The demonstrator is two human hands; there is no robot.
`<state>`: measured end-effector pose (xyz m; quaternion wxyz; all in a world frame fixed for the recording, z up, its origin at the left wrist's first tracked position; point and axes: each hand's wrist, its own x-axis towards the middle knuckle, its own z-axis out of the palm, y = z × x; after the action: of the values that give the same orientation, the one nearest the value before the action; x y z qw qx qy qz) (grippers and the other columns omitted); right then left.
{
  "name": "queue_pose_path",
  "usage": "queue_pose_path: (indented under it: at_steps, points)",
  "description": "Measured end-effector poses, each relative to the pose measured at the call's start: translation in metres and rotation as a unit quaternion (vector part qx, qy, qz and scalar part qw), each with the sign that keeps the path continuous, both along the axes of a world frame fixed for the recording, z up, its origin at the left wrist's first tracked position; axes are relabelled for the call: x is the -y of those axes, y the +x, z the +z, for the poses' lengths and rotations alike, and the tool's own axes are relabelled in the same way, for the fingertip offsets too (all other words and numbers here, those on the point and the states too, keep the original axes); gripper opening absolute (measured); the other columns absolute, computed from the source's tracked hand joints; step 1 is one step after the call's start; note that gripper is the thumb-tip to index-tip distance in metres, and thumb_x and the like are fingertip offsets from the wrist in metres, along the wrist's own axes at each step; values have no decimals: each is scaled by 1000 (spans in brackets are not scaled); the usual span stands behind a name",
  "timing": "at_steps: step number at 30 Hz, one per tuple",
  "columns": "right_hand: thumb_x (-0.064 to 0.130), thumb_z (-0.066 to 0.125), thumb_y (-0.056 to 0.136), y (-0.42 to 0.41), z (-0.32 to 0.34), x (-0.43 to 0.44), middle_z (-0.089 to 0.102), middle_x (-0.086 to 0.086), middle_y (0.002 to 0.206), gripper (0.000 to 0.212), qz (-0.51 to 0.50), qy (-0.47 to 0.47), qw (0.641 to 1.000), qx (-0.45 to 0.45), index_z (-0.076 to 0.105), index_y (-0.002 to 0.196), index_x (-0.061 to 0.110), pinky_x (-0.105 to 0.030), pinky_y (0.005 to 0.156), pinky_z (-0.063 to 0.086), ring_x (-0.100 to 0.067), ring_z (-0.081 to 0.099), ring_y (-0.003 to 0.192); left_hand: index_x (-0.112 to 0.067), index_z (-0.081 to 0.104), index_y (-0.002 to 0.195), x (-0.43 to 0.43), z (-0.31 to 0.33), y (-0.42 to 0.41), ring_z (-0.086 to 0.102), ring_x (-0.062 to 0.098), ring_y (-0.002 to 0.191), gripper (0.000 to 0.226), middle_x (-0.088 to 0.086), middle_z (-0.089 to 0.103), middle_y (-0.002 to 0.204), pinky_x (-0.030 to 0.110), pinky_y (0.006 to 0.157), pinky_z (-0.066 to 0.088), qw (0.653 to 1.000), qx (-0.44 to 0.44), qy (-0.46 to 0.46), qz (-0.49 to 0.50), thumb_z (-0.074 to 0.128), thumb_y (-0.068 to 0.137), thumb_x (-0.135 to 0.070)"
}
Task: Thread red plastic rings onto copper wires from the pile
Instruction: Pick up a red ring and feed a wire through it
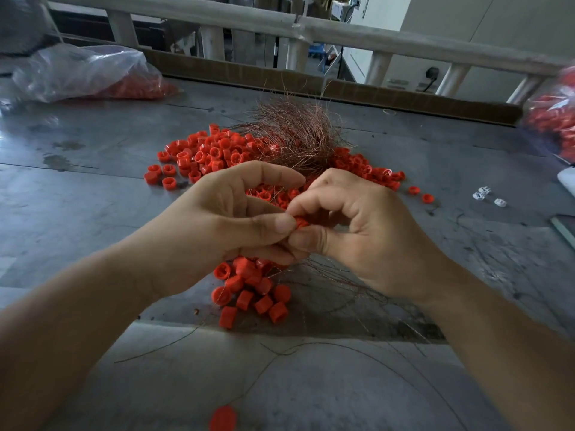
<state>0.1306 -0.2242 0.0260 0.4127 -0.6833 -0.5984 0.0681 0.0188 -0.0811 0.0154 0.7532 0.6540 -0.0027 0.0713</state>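
L hand [224, 225] & R hand [367, 234] both pinch red ring [301, 223], axis hidden, copper wires [289, 135] fan away

We are looking at a dim, bluish scene. Daylight is coming in from beyond the hands, through the railing [342, 35], and is laying a pale sheen on the table [93, 144] left of the left hand [217, 219]. Soft shadows are pooling beneath both hands. The bag [553, 119] far right of the right hand [367, 231] is smearing into blur, the ring [222, 419] nearest us is falling out of focus, and the railing is bowing towards the edges.
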Motion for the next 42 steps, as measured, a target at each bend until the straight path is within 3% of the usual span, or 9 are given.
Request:
queue_pose_path:
  at_steps: [4, 13, 20, 25, 29, 34, 37, 42]
  points:
    - [19, 64, 75, -3, -2, 0, 53, 9, 80, 12, -25, 12, 998, 50, 67, 85, 13, -16, 66, 44, -4, 52, 73, -31, 58, 109, 11, 0, 0, 71, 19, 71, 54, 8, 72, 81, 20, 63, 54, 990, 40, 122, 56, 80, 60, -32]
    - [1, 64, 71, -10, -7, 0, 43, 19, 77, 10, -42, 49, 993, 104, 64, 79, 6, -8, 65, 37, 5, 45, 70, -35, 52, 110, 18, -2, -3, 70, 24, 69, 54, 11, 71, 79, 24, 61, 55, 987, 68, 129, 65, 70, 60, -28]
    - [12, 73, 70, -11, -8, -3, 53, 5, 75, 13, -38, 92, 993, 56, 66, 81, 9, -14, 63, 42, 1, 49, 69, -21, 53, 112, 14, 3, -2, 68, 21, 61, 57, 11, 69, 71, 23, 58, 54, 990, 72, 107, 62, 78, 61, -20]
    - [30, 72, 69, -10, -5, -2, 62, 4, 95, 43, -14, 73, 997, -7, 56, 107, 20, -15, 80, 45, -1, 58, 89, -26, 65, 105, 1, 10, -4, 68, 13, 70, 45, 2, 71, 77, 20, 60, 52, 988, 95, 100, 65, 78, 63, -38]
    - [30, 63, 78, -11, -4, -2, 65, 2, 82, 25, 12, 66, 998, 4, 64, 96, 12, -23, 69, 50, -8, 61, 75, -26, 66, 103, -2, 12, -4, 67, 7, 74, 43, -6, 71, 82, 16, 60, 50, 985, 108, 114, 73, 77, 64, -41]
    - [24, 62, 83, -9, -2, -3, 55, 21, 80, 20, -10, 89, 996, 27, 66, 94, 9, -6, 66, 39, 6, 54, 72, -27, 70, 96, -6, 11, -5, 67, 4, 69, 31, -6, 71, 78, 12, 55, 48, 986, 118, 88, 83, 66, 65, -22]
    - [13, 59, 84, -3, 0, -1, 58, 14, 72, 12, -31, 82, 995, 47, 66, 83, 4, -7, 62, 40, 2, 55, 69, -27, 71, 89, -8, 12, -5, 65, 5, 63, 30, -4, 71, 74, 12, 49, 46, 985, 113, 80, 99, 64, 61, -23]
    - [13, 58, 84, 0, 6, 2, 57, 15, 66, 13, -63, 65, 994, 68, 65, 76, 6, -9, 55, 40, -4, 55, 63, -21, 73, 85, -12, 14, -5, 60, 15, 50, 35, 2, 67, 69, 15, 39, 39, 979, 131, 74, 138, 60, 54, -14]
